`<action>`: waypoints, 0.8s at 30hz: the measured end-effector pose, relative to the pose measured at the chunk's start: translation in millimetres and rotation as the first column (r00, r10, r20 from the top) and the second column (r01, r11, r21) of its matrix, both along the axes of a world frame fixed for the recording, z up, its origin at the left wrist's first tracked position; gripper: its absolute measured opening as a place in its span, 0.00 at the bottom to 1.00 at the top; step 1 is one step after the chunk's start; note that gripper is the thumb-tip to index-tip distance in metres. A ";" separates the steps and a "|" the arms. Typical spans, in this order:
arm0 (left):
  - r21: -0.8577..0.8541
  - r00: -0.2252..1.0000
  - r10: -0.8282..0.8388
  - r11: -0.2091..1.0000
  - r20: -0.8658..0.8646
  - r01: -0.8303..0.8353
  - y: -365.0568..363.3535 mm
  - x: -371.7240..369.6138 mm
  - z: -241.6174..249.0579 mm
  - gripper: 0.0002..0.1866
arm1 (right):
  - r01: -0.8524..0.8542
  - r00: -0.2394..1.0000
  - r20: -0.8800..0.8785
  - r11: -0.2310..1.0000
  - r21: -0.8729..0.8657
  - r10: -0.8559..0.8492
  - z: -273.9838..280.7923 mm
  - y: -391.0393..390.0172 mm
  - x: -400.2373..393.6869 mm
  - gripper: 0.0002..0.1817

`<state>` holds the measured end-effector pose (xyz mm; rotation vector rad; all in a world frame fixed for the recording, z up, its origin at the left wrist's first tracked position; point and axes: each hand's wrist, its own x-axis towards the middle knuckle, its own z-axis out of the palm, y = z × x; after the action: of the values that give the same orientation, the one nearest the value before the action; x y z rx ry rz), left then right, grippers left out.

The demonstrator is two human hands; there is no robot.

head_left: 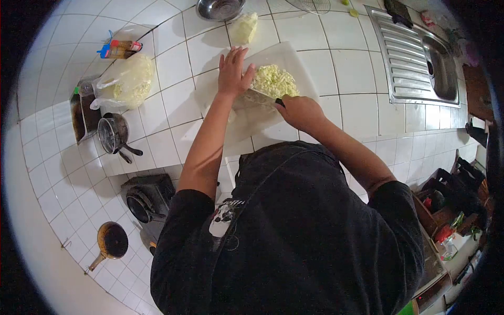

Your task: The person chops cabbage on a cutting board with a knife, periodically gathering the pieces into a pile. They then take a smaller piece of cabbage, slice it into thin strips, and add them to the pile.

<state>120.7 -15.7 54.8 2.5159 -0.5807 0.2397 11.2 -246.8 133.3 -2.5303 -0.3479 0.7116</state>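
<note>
My right hand [303, 113] is closed round the black handle of a kitchen knife [261, 97]. Its blade points left, along the near side of a heap of chopped cabbage [274, 80]. The heap lies on a white cutting board [289, 52] set at an angle on the tiled counter. At the board's left side is my left hand [234, 73], fingers spread and thumb toward the heap, close to the tip of the blade. Just beyond its fingertips sits a larger pale wedge of cabbage [244, 28].
A metal bowl [220, 8] stands at the back. On the left are a plastic bag [128, 83], sauce bottles [122, 49] and a small saucepan [112, 134]. A steel sink [441, 68] is at the right. Below left, a pan [113, 240] hangs on the wall near a stove [147, 197].
</note>
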 end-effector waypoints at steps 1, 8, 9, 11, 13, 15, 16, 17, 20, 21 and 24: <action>0.001 1.000 0.001 1.000 0.006 -0.001 -1.1 1.7 -0.1 0.31 | 0.016 1.000 -0.010 1.000 0.004 -0.016 -10.0 -3.0 -1.2 0.26; 0.030 0.999 0.006 1.000 0.047 -0.008 -2.2 8.7 19.8 0.30 | 0.013 1.000 -0.002 0.999 0.034 -0.013 11.1 -2.3 2.2 0.25; 0.022 0.999 -0.009 1.000 0.044 0.008 -2.2 8.3 26.4 0.30 | 0.013 1.000 -0.006 0.999 0.033 -0.013 9.5 -0.2 -0.9 0.25; 0.043 0.998 -0.036 0.999 0.057 0.033 0.4 6.7 31.9 0.30 | 0.057 0.996 -0.075 0.989 0.138 -0.047 -0.1 4.2 -8.1 0.24; 0.072 0.995 -0.060 0.996 0.075 0.055 3.0 7.5 34.5 0.31 | 0.077 0.995 -0.072 0.979 0.191 -0.064 -10.3 9.8 -17.4 0.24; 0.149 0.996 -0.081 0.986 0.038 0.074 7.7 0.8 34.8 0.31 | 0.103 0.989 -0.130 0.963 0.249 -0.072 -8.5 15.8 -23.4 0.23; 0.155 0.996 -0.085 0.985 0.032 0.079 10.2 -2.0 34.7 0.31 | 0.108 0.988 -0.136 0.961 0.254 -0.075 -11.1 18.8 -26.4 0.23; 0.150 0.995 -0.090 0.985 0.040 0.083 12.3 -3.1 35.2 0.30 | 0.105 0.989 -0.131 0.955 0.277 -0.071 -15.7 20.9 -29.1 0.23; 0.147 0.994 -0.103 0.984 0.035 0.097 15.2 -4.4 29.6 0.30 | 0.092 0.992 -0.107 0.951 0.295 -0.063 -29.4 22.8 -34.9 0.23; 0.150 0.994 -0.106 0.983 0.022 0.101 15.7 -4.2 28.6 0.30 | 0.075 0.995 -0.088 0.954 0.290 -0.051 -30.0 23.3 -35.0 0.22; 0.097 0.991 -0.130 0.987 -0.004 0.130 8.5 -0.6 21.6 0.31 | 0.092 0.995 -0.066 0.964 0.249 -0.078 -29.1 18.4 -35.3 0.22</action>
<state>120.2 -7.3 76.4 2.5581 -0.7716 0.1700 -24.1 -228.4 104.2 -2.2668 -0.2890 0.6589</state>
